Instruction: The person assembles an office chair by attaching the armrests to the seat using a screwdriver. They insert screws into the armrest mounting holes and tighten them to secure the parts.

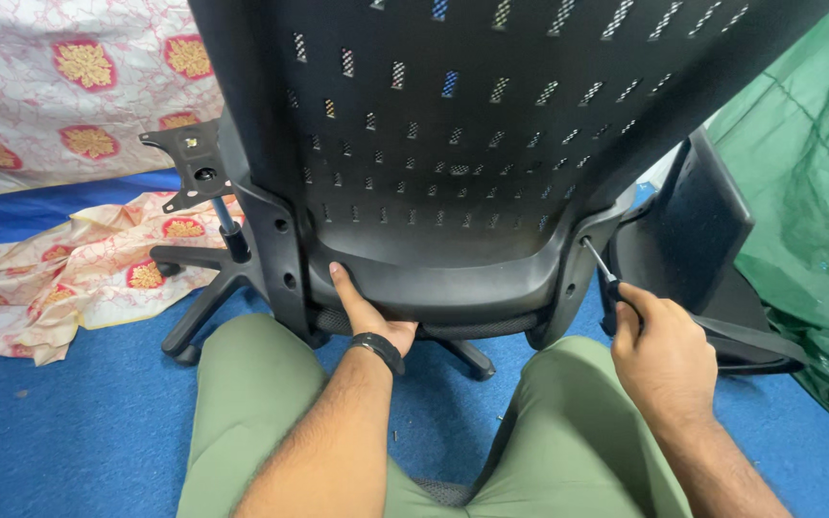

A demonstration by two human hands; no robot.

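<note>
Chair backrest (453,144) is braced by left hand (368,312), fingers flat together; screwdriver (604,273), at 3 o'clock, is gripped by right hand (659,350), fingers clamped.

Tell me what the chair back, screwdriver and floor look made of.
Chair back: looks like matte black moulded plastic, with rows of small slots letting light through. Screwdriver, held in the right hand: thin shiny shaft, likely steel; dark handle, probably plastic or rubber, mostly hidden. Floor: blue with a fuzzy, fibrous texture, seemingly carpet. Left hand presses the chair back's lower edge.
</note>
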